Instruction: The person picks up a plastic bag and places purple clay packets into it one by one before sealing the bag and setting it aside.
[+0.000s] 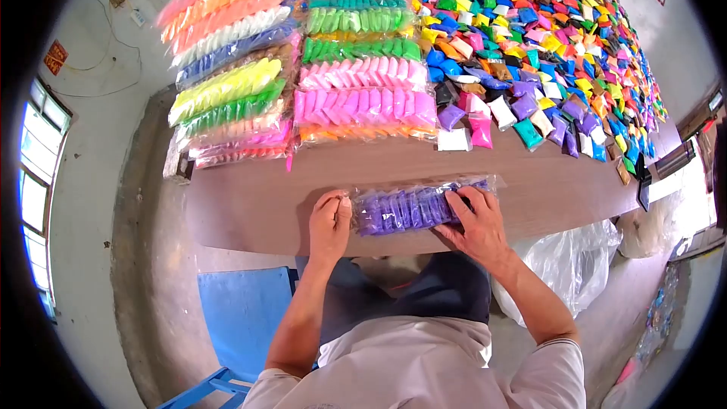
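Observation:
A clear plastic bag filled with a row of purple packets (401, 210) lies near the front edge of the brown table (250, 197). My left hand (330, 226) is closed on the bag's left end, thumb and fingers pinching the clear plastic. Over the bag's right end rests my right hand (477, 221), its fingers spread on top and the thumb at the lower edge, holding the bag.
Stacked bags of coloured packets (363, 106) stand at the back left and centre. A large heap of loose packets (545, 53) covers the back right. A blue chair (246, 318) is at the lower left, and clear plastic bags (572, 265) hang below the table's right side.

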The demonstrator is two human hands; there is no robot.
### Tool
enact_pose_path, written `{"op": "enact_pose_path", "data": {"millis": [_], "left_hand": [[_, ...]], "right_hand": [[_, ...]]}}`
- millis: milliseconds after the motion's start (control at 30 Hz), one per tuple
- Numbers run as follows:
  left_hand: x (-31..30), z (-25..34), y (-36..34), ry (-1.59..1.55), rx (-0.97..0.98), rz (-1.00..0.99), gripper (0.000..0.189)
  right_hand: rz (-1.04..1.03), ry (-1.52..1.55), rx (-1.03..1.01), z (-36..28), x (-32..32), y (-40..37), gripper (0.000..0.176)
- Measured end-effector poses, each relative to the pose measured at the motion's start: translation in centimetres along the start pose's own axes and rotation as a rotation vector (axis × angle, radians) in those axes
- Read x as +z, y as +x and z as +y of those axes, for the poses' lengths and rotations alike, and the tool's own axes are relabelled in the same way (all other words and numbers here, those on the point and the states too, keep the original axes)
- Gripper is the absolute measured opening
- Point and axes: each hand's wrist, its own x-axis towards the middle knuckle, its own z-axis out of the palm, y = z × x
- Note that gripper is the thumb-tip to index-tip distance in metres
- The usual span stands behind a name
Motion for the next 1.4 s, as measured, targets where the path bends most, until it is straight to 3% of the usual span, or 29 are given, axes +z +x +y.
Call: {"op": "enact_pose_path", "data": {"millis": [233,333,567,733,833,1033,1200,1267,1400], "left_hand": [[0.0,-0.1,0.1,0.005,0.019,0.004,0.031],[0.0,-0.1,0.1,-0.013,0.02,0.011,0.031],[-0.1,0.0,0.0,-0.009,-0.051,-0.007,0.03],[0.0,-0.3,-0.1,0.001,-0.012,0.015,0.028],[0.0,-0.3,-0.1,-0.004,-0.031,0.009,0.028],[-0.3,0.5,0.1,0.004,-0.001,0.018,0.03],[-0.7,0.7,0.2,-0.154,-0.111,0.024,0.031],[-0.9,0.9,0.3,-0.191,-0.118,0.036,0.03],[-0.7,0.3,0.1,-0.21,-0.077,0.032,0.028]], "right_hand": [[-0.13,-0.062,0.011,-0.5,-0.5,0.6,0.062],[-0.055,-0.035,-0.072,-1.3,-1.3,1.3,0.06],[-0.117,-0.074,-0.11,-0.7,-1.1,1.1,0.057],[-0.316,-0.093,-0.033,-1.1,-1.5,1.4,0.057],[-0.19,-0.053,-0.115,-2.0,-1.6,1.8,0.057],[-0.202,-0.096,-0.141,-2.0,-0.9,1.8,0.052],[-0.188,-0.074,-0.181,-1.6,-0.2,1.8,0.049],[-0.201,-0.059,-0.162,-1.5,-0.1,1.9,0.038],[-0.143,-0.079,-0.149,-1.6,-0.2,2.7,0.033]]}}
